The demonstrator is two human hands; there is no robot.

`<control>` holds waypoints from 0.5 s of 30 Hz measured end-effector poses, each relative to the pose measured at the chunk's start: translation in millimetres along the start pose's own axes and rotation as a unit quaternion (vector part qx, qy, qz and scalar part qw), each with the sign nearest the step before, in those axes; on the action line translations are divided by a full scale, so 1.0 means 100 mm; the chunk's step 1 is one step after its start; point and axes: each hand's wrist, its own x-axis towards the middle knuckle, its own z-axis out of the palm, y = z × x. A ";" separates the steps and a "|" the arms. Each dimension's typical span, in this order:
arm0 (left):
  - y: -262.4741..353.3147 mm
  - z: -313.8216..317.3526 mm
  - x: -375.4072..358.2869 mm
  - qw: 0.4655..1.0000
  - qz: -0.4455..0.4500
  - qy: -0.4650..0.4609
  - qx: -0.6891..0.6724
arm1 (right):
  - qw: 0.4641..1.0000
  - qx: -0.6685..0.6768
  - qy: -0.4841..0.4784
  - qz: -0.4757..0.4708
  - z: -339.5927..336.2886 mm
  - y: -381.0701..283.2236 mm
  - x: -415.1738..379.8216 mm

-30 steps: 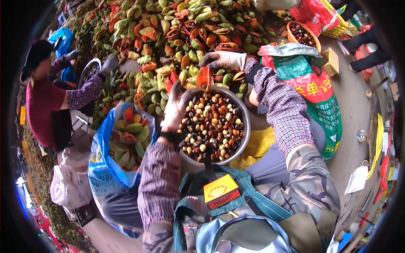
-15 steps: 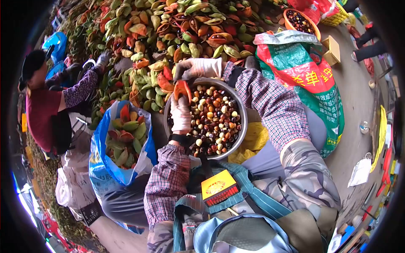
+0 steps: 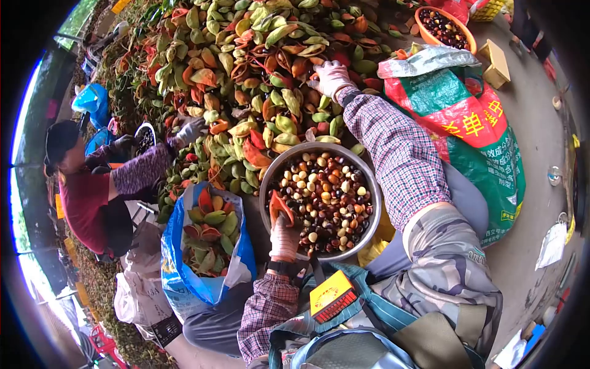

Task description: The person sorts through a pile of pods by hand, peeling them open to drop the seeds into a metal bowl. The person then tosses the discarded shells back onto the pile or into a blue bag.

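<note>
Leaning in at the far left, a person (image 3: 86, 203) in a dark cap and maroon top extends a hand (image 3: 192, 130) to the heap (image 3: 276, 37) of green, yellow and red pods, beside a small bowl (image 3: 138, 129) of dark seeds. Next comes a blue and white bag (image 3: 184, 283), its open mouth showing green and red pods, close to the wearer's leg. The left hand (image 3: 284, 238) holds a red pod (image 3: 281, 208) in a narrow grip, fingers closed round its lower end, over the left side of the metal bowl (image 3: 376, 212). Cream, brown and near-black seeds (image 3: 332, 197) fill that bowl, which sits between the bag and the sack. Below the bowl, a yellow box (image 3: 332, 296) with red sides lies over the striped apron. Farther up, the right hand (image 3: 332, 79) reaches into the heap, its fingers bent at a few reddish pods; whether they have closed on one, I cannot tell. The green and red sack (image 3: 479, 160) stands right of that arm, and past its top are an orange basin (image 3: 472, 42) of dark seeds and a pale yellow box (image 3: 495, 63)
</note>
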 end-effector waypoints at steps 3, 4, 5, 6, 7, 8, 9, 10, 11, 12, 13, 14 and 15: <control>0.19 0.05 -0.05 0.946 0.003 0.066 0.316 | 0.998 -0.005 -0.038 -0.048 0.10 -0.04 -0.11; 0.12 0.05 0.00 0.979 0.019 0.100 0.176 | 0.997 -0.003 -0.042 -0.065 0.17 -0.04 -0.14; 0.14 0.10 0.02 0.990 0.043 0.130 0.044 | 0.996 -0.001 -0.042 -0.082 0.26 -0.02 -0.16; 0.17 0.14 -0.01 0.988 0.041 0.150 -0.009 | 0.995 0.011 0.038 -0.087 0.42 -0.01 -0.19; 0.30 0.23 -0.07 0.983 0.040 0.170 -0.062 | 0.995 0.039 0.000 -0.089 0.37 -0.01 -0.21; 0.25 0.21 -0.08 0.981 0.062 0.183 -0.021 | 0.993 0.066 -0.037 -0.089 0.27 -0.03 -0.25; 0.20 0.19 -0.07 0.977 0.084 0.194 0.021 | 0.991 0.073 -0.003 -0.116 0.30 -0.05 -0.25; 0.10 0.12 -0.02 0.981 0.097 0.165 -0.022 | 0.988 0.105 0.002 -0.114 0.20 -0.09 -0.34; 0.22 0.18 -0.11 0.984 0.079 0.154 0.036 | 0.975 0.174 -0.005 -0.136 0.21 -0.07 -0.27; 0.31 0.21 -0.18 0.985 0.072 0.136 0.077 | 0.958 0.240 -0.010 -0.157 0.23 -0.07 -0.23; 0.37 0.21 -0.26 0.984 0.061 0.118 0.115 | 0.916 0.373 -0.086 -0.119 0.22 -0.11 -0.17; 0.43 0.21 -0.34 0.982 0.048 0.100 0.155 | 0.851 0.496 -0.155 -0.081 0.25 -0.15 -0.05; 0.49 0.21 -0.42 0.981 0.035 0.081 0.175 | 0.843 0.441 0.051 -0.304 0.59 -0.06 0.35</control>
